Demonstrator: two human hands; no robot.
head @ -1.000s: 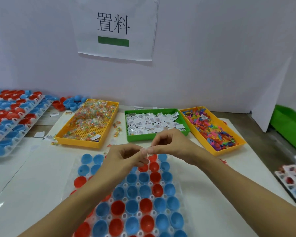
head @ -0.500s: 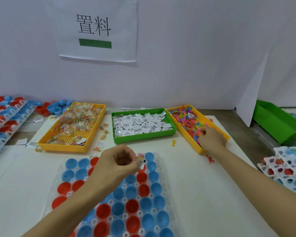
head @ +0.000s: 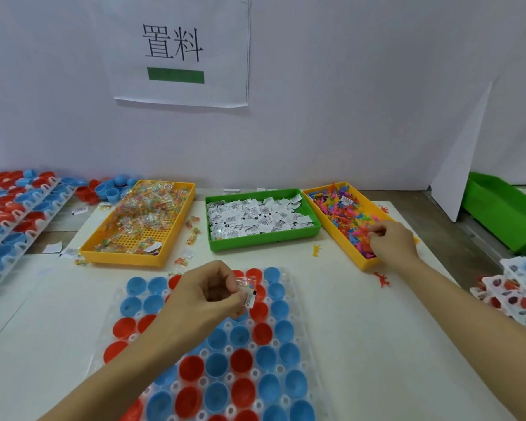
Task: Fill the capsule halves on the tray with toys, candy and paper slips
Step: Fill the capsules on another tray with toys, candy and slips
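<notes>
While left hand (head: 208,294) pinches clear candy packet (head: 246,282) and paper slip (head: 251,298) over capsule tray (head: 298,326), right hand (head: 392,241) grip curls into yellow toy tray (head: 331,226), contents hidden.

A white paper sheet (head: 181,50) is hanging on the wall behind the worktop's far edge, showing two large black characters, 置料, with a solid green bar (head: 176,75) printed just under them. The paper slips (head: 257,218) lying in the green tray (head: 264,241) at the far middle of the worktop are carrying small black print, too small to read.
</notes>
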